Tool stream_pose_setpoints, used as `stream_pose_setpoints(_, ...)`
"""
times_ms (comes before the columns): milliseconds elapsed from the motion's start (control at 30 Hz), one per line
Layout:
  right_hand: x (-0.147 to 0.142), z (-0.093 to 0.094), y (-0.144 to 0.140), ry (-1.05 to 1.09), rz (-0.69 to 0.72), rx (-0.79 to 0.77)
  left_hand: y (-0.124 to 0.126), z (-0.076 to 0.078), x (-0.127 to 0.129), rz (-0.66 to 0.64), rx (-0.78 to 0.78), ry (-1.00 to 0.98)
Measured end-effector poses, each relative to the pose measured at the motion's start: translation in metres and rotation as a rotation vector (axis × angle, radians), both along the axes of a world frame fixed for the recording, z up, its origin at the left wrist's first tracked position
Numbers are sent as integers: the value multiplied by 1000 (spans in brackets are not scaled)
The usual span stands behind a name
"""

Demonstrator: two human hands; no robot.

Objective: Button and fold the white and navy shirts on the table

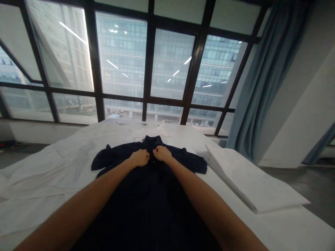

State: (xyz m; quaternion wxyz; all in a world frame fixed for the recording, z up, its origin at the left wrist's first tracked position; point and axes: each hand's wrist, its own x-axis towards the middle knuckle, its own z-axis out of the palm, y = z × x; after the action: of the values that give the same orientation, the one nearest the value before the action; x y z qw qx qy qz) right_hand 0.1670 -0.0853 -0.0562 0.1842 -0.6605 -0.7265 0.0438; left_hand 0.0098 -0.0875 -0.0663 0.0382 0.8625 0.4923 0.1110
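Note:
A dark navy short-sleeved shirt [150, 195] lies face up on the white table [180, 130], its collar toward the window and its sleeves spread to both sides. My left hand [140, 158] is closed on the shirt's front placket, just below the collar. Facing it across the button line, my right hand [162, 153] pinches the other edge of the placket. A small pale button shows between and slightly below the two hands. The fingertips are partly hidden, and the lower part of the shirt is very dark.
White crumpled cloth [47, 167] covers the table's left side. A folded white stack [251, 177] lies along the right edge. Behind the table stand large dark-framed windows [121, 55], with a blue-grey curtain [264, 94] at the right.

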Motion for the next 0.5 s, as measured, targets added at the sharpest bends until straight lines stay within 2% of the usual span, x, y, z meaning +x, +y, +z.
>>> stream_pose_setpoints(200,-14,-8,38,38,-70,-93,32,9,10,125,-88,-32)
stream_pose_setpoints(367,4,-13,52,214,-58,-299,47,7,20,176,-128,-63)
stream_pose_setpoints(500,21,-20,55,405,-44,-332,53,5,30,188,-155,-108)
